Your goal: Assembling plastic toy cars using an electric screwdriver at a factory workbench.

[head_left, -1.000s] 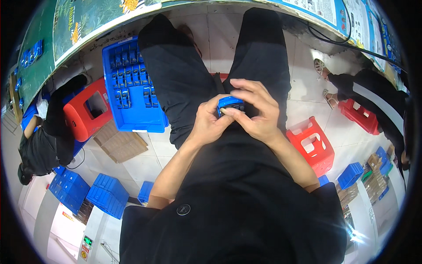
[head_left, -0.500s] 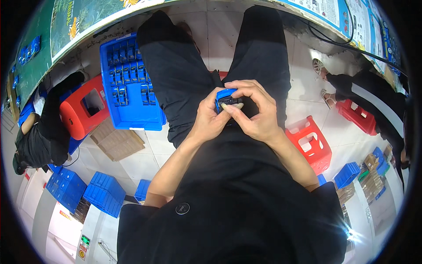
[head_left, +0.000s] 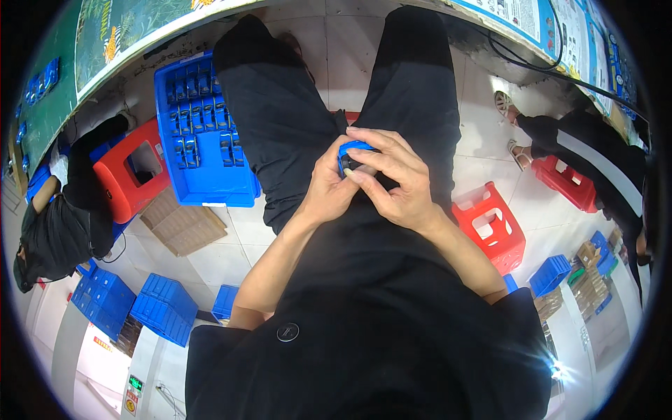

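Between my legs, above my lap, both hands meet around a small blue-and-black plastic toy car part (head_left: pixel 345 159). My left hand (head_left: pixel 327 185) is closed round its left side. The fingers of my right hand (head_left: pixel 399 171) curl over it from the right, fingertips and thumb pressing on it. Much of the part is covered by the fingers. To the left of my knee, a blue plastic tray (head_left: pixel 213 192) holds several similar blue-and-black pieces (head_left: pixel 201 115) standing in rows.
A worktable (head_left: pixel 150 42) runs along the far side. Red stools (head_left: pixel 493 227) stand on the floor, with flattened cardboard (head_left: pixel 183 222) beside the tray. People sit on the left (head_left: pixel 66 234) and right (head_left: pixel 595 150). Stacked blue crates (head_left: pixel 164 308) are behind on the left.
The right hand's fingers have shifted left and closed further over the toy car part, so less of it shows. The left hand keeps its hold.
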Motion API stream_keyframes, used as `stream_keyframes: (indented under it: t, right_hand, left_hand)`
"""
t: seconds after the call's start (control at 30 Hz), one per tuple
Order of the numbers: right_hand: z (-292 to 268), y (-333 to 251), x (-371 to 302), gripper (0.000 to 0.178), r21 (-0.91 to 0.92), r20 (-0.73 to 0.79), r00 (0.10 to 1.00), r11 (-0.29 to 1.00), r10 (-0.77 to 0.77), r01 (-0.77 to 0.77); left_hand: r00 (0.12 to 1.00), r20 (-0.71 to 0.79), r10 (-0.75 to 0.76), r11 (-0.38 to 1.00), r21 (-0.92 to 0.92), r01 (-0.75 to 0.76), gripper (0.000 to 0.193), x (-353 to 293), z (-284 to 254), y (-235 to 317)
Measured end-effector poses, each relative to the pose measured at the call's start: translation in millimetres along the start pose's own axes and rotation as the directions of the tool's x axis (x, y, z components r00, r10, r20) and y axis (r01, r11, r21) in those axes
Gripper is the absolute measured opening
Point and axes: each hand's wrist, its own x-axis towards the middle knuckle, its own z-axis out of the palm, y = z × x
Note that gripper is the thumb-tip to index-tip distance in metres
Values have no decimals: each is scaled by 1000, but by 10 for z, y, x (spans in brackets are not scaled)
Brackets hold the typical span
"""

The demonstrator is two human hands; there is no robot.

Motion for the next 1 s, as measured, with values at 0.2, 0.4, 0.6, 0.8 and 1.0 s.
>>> stream_keyframes:
  t: [0.2,0.4,0.6,0.8,1.0]
  right_hand:
    - [-25,139,-2,25,310,-9,935,890,356,-336]
    - [87,171,6,18,481,39,899,781,436,-400]
    - [138,215,37,13,403,-12,924,848,381,-344]
    - [107,160,-25,21,479,49,905,785,422,-392]
    - [87,90,-12,23,479,126,925,795,358,-373]
  left_hand:
    - [998,25,-56,998,-20,57,24,19,-5,46]
    - [998,41,-40,998,-47,42,27,11,-46,31]
    - [995,36,-96,993,-59,98,29,-1,-71,2]
    - [998,61,-15,1000,-23,16,29,21,-64,48]
    - [997,69,-33,999,-11,34,31,-35,-63,120]
